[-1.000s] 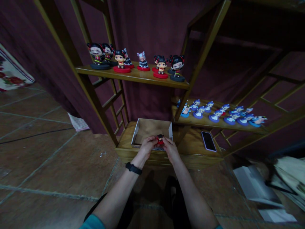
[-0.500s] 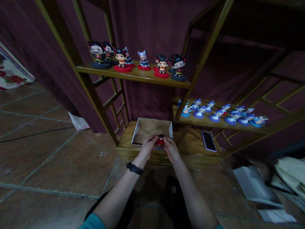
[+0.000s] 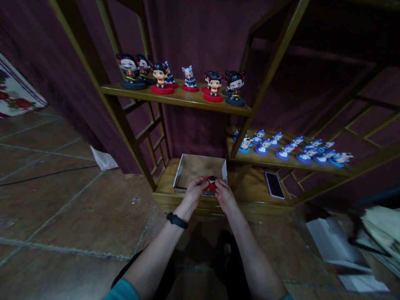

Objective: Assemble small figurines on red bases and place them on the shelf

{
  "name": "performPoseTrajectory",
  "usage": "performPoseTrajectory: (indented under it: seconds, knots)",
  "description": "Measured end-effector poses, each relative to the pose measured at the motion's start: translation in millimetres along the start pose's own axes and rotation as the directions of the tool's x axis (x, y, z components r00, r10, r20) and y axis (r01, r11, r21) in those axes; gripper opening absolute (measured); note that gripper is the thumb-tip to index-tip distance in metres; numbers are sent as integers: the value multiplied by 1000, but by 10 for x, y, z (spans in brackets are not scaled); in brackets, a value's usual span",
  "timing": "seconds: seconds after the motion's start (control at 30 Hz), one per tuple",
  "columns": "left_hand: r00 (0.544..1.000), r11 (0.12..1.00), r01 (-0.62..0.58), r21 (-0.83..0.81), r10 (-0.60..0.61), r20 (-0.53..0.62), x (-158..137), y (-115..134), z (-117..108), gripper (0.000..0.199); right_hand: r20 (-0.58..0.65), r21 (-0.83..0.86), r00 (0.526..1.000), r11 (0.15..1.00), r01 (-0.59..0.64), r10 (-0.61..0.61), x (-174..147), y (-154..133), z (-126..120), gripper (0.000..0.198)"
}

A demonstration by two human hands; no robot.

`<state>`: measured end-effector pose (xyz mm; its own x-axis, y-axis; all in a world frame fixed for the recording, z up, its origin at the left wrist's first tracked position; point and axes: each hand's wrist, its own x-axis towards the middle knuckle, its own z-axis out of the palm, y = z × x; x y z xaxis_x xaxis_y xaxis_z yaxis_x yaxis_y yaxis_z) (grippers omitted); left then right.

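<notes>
Between both hands is a small figurine [image 3: 211, 182] with black hair and a red round base. My left hand [image 3: 196, 189] pinches its left side, and a dark band circles that wrist. On the other side, the fingers of my right hand [image 3: 223, 192] close on the base. Both hands are over the front edge of an open cardboard box [image 3: 200, 166], which sits on the lowest board of a wooden shelf. The fingers cover part of the base.
Several black-haired figurines [image 3: 161, 76] on red or dark bases line the upper shelf [image 3: 184, 96]. Several purple and blue figurines [image 3: 264, 146] stand on the right shelf. A phone [image 3: 274, 184] lies right of the box. White cartons [image 3: 339, 246] rest on the floor at right.
The figurine is tilted slightly in my fingers, and more of its red base shows. Both hands stay at nearly the same place; the view has shifted a little.
</notes>
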<state>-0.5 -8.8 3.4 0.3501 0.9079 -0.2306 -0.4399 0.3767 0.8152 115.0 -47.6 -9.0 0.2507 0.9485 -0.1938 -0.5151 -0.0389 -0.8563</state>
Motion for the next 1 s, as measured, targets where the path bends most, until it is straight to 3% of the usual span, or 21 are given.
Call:
performPoseTrajectory:
  seconds: [0.13,0.33,0.63,0.83,1.0]
  knots:
    - [1000,998,-27,53,27,8,7,-25,1,30,-3,3,1000,1000,3,-3,4,-5,0,33]
    - [979,948,-204,245,197,51,12,-64,47,34,-37,29,999,1000,0,1,-3,-28,1,32]
    - [938,790,-346,506,312,154,0,-129,6,42,-45,-29,999,999,-27,25,-14,-40,-7,32]
    - [915,625,-376,685,365,170,-99,-65,14,32,-8,-20,999,999,-37,37,-50,-33,-29,27]
    - [901,547,-395,738,386,196,-243,-20,18,27,15,1,999,1000,-30,30,-136,-22,-29,22]
